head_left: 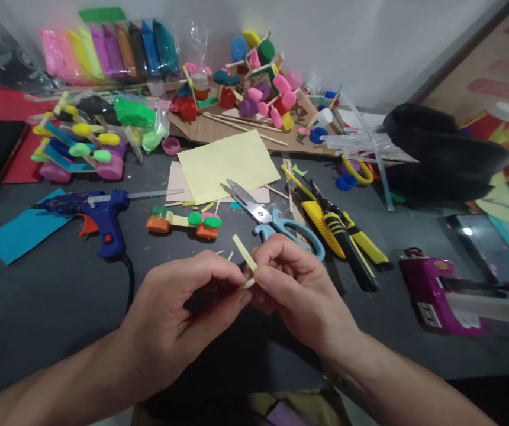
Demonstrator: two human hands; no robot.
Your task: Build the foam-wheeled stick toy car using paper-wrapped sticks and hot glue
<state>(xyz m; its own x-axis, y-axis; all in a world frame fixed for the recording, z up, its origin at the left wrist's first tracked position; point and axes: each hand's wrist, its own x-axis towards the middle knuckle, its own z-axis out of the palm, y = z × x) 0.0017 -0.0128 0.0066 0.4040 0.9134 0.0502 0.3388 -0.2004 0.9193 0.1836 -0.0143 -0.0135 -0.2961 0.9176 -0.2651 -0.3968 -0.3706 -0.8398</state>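
Left hand point(161, 302) and right hand point(301, 287) pinching pale strip point(244, 251), one piece or two, can't tell. Scissors point(261, 214) just beyond, glue gun point(106, 214) left.

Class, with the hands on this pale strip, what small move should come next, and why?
Perhaps press the strip lightly toward the pale bit: the right hand pinches the strip, its top end free, and the left hand pinches the bit close by. Whether they are one piece is hidden.
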